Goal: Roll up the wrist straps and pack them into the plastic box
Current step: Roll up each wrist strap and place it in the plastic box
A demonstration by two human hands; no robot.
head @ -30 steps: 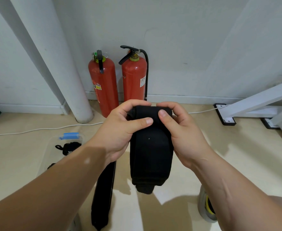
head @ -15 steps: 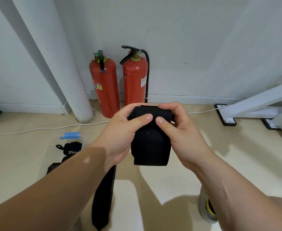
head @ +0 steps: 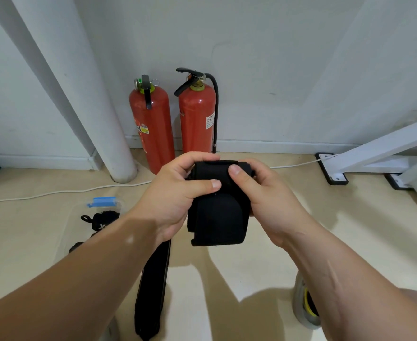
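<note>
I hold a black wrist strap in mid-air at the centre, its upper part wound into a roll and a short flap hanging below. My left hand grips the roll from the left, thumb across its front. My right hand grips it from the right, thumb on top. A second black strap lies flat and unrolled on the floor under my left forearm. The clear plastic box with a blue latch sits on the floor at left, with rolled black straps inside, partly hidden by my arm.
Two red fire extinguishers stand against the wall behind my hands, beside a white pipe. A white cable runs along the floor. A white metal frame stands at right. A tape roll lies near my right forearm.
The hanging part of the strap has grown shorter as both hands wound it up into the roll. My hands stayed in about the same place.
</note>
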